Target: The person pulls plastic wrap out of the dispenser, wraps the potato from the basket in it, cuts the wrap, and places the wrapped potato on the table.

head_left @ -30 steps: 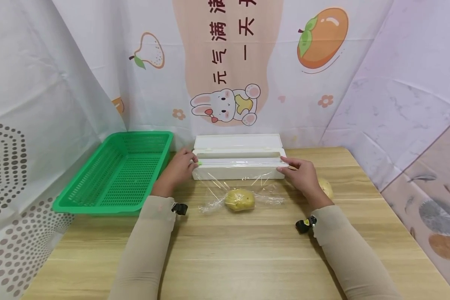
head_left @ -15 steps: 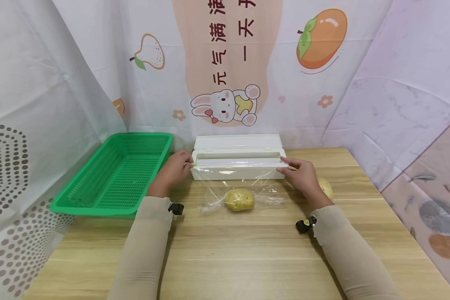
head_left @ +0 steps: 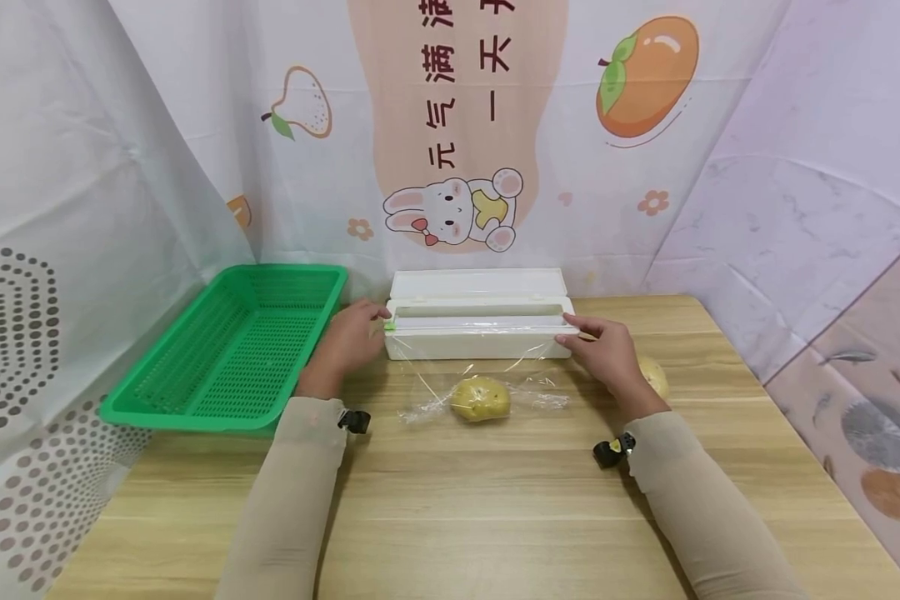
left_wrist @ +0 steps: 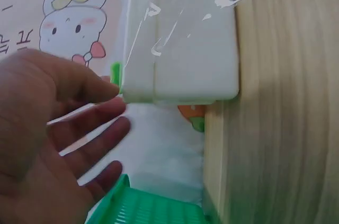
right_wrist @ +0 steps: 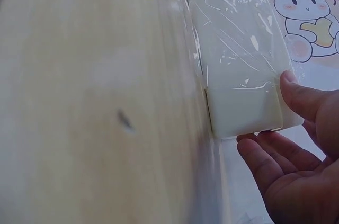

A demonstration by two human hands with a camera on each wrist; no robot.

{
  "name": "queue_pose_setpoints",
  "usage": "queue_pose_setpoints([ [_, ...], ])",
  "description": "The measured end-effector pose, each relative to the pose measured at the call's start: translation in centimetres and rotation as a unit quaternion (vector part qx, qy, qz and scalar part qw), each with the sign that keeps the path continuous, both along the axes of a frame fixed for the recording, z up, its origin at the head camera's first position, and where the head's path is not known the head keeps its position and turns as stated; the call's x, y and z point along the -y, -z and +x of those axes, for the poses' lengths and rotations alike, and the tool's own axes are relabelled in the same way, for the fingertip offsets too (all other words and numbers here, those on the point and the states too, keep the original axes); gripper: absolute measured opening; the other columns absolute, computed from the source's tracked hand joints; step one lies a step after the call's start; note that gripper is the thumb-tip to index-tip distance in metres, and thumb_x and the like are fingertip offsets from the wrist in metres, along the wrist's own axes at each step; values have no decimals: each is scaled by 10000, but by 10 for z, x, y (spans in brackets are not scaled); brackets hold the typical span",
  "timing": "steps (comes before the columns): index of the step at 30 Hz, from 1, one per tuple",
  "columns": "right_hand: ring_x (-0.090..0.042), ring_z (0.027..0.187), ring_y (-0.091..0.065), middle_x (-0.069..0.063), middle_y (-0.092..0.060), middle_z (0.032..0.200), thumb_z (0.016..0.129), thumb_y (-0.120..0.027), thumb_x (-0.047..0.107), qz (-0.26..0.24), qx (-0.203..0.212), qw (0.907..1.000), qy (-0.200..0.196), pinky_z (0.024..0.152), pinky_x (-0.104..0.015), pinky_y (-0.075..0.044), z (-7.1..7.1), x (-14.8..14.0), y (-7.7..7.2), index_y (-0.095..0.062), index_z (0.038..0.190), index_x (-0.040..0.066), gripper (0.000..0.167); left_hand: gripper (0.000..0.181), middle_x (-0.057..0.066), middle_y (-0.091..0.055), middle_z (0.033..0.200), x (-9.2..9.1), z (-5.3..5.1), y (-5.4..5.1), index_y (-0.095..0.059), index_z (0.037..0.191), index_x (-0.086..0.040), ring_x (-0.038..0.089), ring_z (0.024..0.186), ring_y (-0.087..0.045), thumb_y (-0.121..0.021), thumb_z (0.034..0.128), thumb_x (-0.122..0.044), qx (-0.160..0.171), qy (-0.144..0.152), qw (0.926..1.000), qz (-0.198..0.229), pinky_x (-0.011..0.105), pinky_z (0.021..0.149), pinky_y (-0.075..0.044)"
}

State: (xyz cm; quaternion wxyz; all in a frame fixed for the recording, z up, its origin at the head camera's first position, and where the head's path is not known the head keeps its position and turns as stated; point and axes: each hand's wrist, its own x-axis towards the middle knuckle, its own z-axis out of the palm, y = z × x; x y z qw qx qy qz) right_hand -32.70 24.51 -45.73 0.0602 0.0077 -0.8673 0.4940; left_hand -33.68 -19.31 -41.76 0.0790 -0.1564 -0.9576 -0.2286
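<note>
A long white cling film box lies across the back of the table with its lid raised. Clear cling film runs from it over the front wall to a wrapped potato. At the box's left end my left hand has its thumb and forefinger at a small green slide cutter; the other fingers are spread loosely. My right hand grips the right end, thumb on the upper edge and fingers against the end face. The film's roll sits inside, partly hidden.
A green plastic basket stands to the left, close beside my left forearm. Another potato lies behind my right wrist, partly hidden. A printed curtain hangs right behind the box.
My left hand and the green slide cutter have moved left to the end of the box. My right hand keeps its grip in the same place.
</note>
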Motion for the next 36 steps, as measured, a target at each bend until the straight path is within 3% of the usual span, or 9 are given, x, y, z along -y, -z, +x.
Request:
queue_pose_setpoints([
  [4, -286, 1302, -628, -111, -643, 1422, 912, -809, 362, -3, -30, 10000, -30, 928, -310, -580, 0, 0, 0, -689, 1369, 218, 494, 354, 119, -611, 1406, -7, 3, 0, -701, 1277, -130, 392, 1364, -493, -699, 942, -245, -273, 1, 9992, -278, 627, 1059, -377],
  [8, -308, 1283, -640, -120, -627, 1440, 914, -808, 352, -51, -86, 9999, -131, 885, -287, -593, 0, 1, 0, -685, 1375, 206, 499, 288, 78, -674, 1321, -10, 4, 3, -768, 1168, -165, 377, 1293, -552, -790, 926, -320, -627, 45, 9962, -600, 604, 1001, -414],
  [15, -332, 1214, -681, -143, -567, 1499, 902, -823, 332, -297, -121, 9993, -181, 746, -155, -557, 2, 0, 0, -704, 1348, 186, 485, 169, 36, -712, 1277, -12, 4, 9, -809, 1079, -209, 338, 1252, -598, -788, 934, -294, -980, -7, 9931, -640, 578, 955, -426],
  [20, -351, 1289, -629, -156, -586, 1471, 910, -819, 231, -444, -462, 9977, -198, 818, -122, -548, 1, 1, -2, -772, 1197, 68, 333, 126, 19, -725, 1258, -14, 5, 9, -819, 1027, -212, 314, 1237, -612, -794, 929, -285, -1175, -10, 9914, -573, 564, 942, -422],
  [24, -334, 1352, -563, -161, -617, 1427, 904, -823, 197, -272, -740, 9968, -163, 992, -305, -554, 0, 2, -3, -802, 1073, 28, 240, 99, 2, -732, 1241, -16, 6, 8, -812, 992, -208, 289, 1235, -613, -801, 922, -276, -1194, -38, 9915, -506, 556, 959, -413],
  [28, -351, 1381, -527, -164, -623, 1418, 896, -827, 179, -285, -810, 9961, -185, 1109, -524, -469, 1, 2, -5, -805, 1037, 29, 207, 75, -7, -734, 1239, -16, 7, 5, -800, 971, -205, 275, 1234, -612, -796, 926, -265, -1210, -40, 9914, -499, 557, 974, -408],
  [36, -395, 1431, -461, -181, -587, 1458, 910, -814, 211, -276, -732, 9964, -334, 1181, -606, -354, 3, 3, -13, -793, 1050, 32, 228, 54, 12, -751, 1176, -18, 12, 2, -766, 955, -184, 295, 1131, -632, -777, 939, -235, -1406, 112, 9881, -608, 528, 906, -433],
])
